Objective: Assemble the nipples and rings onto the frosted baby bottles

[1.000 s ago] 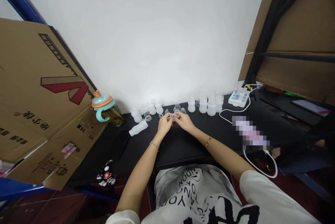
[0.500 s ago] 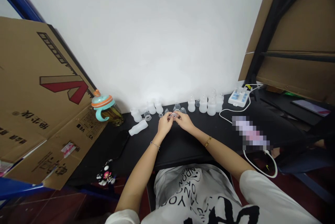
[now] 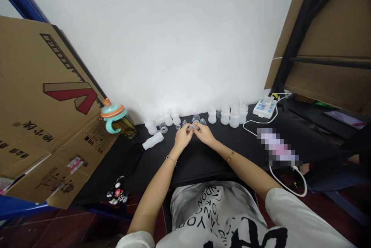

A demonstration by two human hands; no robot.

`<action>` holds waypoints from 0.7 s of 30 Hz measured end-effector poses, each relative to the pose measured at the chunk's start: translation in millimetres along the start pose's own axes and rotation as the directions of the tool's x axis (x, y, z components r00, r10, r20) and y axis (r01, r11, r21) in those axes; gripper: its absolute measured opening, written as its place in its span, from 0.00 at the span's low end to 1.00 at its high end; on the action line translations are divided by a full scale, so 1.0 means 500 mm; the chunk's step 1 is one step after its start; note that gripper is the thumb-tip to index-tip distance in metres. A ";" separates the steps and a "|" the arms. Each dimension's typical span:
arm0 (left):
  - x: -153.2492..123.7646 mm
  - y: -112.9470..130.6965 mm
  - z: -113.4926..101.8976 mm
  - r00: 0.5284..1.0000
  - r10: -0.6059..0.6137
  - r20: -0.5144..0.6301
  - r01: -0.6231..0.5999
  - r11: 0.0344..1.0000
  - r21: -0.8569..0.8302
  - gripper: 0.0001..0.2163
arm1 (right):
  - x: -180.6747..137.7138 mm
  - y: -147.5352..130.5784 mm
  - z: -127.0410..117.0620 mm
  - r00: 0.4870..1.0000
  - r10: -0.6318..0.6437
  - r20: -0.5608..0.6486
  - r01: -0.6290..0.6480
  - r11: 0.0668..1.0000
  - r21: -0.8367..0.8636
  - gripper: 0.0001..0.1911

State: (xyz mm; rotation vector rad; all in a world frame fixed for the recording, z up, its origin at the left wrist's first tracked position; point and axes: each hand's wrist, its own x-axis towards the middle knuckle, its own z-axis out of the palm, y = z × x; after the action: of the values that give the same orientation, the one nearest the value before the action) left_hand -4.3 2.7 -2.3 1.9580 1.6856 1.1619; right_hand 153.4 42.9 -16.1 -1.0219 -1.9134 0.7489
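Note:
My left hand (image 3: 182,137) and my right hand (image 3: 205,135) meet over the black table, both closed at the fingertips on a small translucent bottle collar ring (image 3: 193,127). Fingers hide part of the ring, and I cannot tell whether a nipple sits in it. Just beyond my hands are clear domed caps (image 3: 203,122) and small loose clear parts (image 3: 178,127). A white baby bottle (image 3: 153,140) lies on its side to the left. Behind it stand several bottles without nipples (image 3: 151,127). To the right, several bottles with nipples on top (image 3: 234,118) stand upright.
A teal-lidded drink jug (image 3: 118,120) stands at the left by a large cardboard box (image 3: 58,124). At the right are a white power strip (image 3: 264,107), its cable and a blurred-out object (image 3: 276,145). A black pouch with a charm (image 3: 117,194) lies at front left.
The collar ring shows slightly more between my fingertips, seemingly tilted a little. Both hands stay in nearly the same place, and the bottles have not moved.

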 end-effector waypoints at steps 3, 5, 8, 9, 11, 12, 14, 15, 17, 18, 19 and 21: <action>0.001 0.000 -0.001 1.000 -0.007 0.006 0.007 1.000 -0.008 0.11 | 0.000 0.000 0.000 1.000 -0.003 -0.002 0.003 1.000 0.002 0.18; 0.001 0.000 -0.001 1.000 -0.011 0.006 0.011 1.000 -0.023 0.11 | 0.000 -0.001 -0.001 1.000 -0.005 -0.009 0.005 1.000 -0.002 0.18; 0.002 -0.002 -0.002 1.000 -0.017 0.014 0.017 0.999 -0.048 0.10 | 0.000 -0.004 -0.001 1.000 -0.004 -0.020 0.004 1.000 -0.016 0.18; 0.003 -0.002 -0.001 1.000 -0.020 0.017 0.021 0.998 -0.057 0.10 | 0.000 -0.005 -0.002 1.000 -0.006 -0.022 0.006 1.000 -0.019 0.18; 0.004 -0.004 -0.001 0.999 -0.029 0.019 0.031 0.997 -0.073 0.10 | 0.000 -0.005 -0.002 1.000 -0.012 -0.025 0.011 1.000 -0.024 0.17; 0.004 -0.005 0.000 0.999 -0.033 0.018 0.034 0.996 -0.077 0.10 | 0.000 -0.005 -0.002 1.000 -0.015 -0.026 0.015 1.000 -0.027 0.17; 0.005 -0.007 0.001 0.999 -0.038 0.018 0.039 0.996 -0.081 0.11 | 0.000 -0.004 -0.002 0.999 -0.021 -0.026 0.020 0.999 -0.036 0.17; 0.006 -0.008 0.002 0.999 -0.039 0.019 0.040 0.996 -0.083 0.11 | 0.000 -0.004 -0.002 0.999 -0.024 -0.026 0.023 0.999 -0.039 0.17; 0.007 -0.010 0.003 0.999 -0.039 0.022 0.041 0.995 -0.090 0.10 | 0.000 -0.004 -0.002 0.999 -0.031 -0.025 0.030 0.999 -0.039 0.17; 0.007 -0.011 0.003 0.999 -0.040 0.023 0.042 0.995 -0.095 0.10 | 0.000 -0.004 -0.002 0.999 -0.032 -0.027 0.031 0.999 -0.036 0.16; 0.007 -0.011 0.003 0.999 -0.041 0.022 0.043 0.994 -0.098 0.10 | 0.000 -0.004 -0.001 0.999 -0.031 -0.028 0.031 0.999 -0.031 0.16; 0.008 -0.011 0.003 0.999 -0.046 0.023 0.048 0.994 -0.099 0.11 | 0.000 -0.004 -0.001 0.999 -0.030 -0.032 0.029 0.999 -0.021 0.16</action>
State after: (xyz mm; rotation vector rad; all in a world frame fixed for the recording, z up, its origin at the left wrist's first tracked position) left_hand -6.9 8.2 -5.7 1.8545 1.6223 1.1806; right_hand 153.1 42.1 -14.2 -1.0098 -1.9081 0.6937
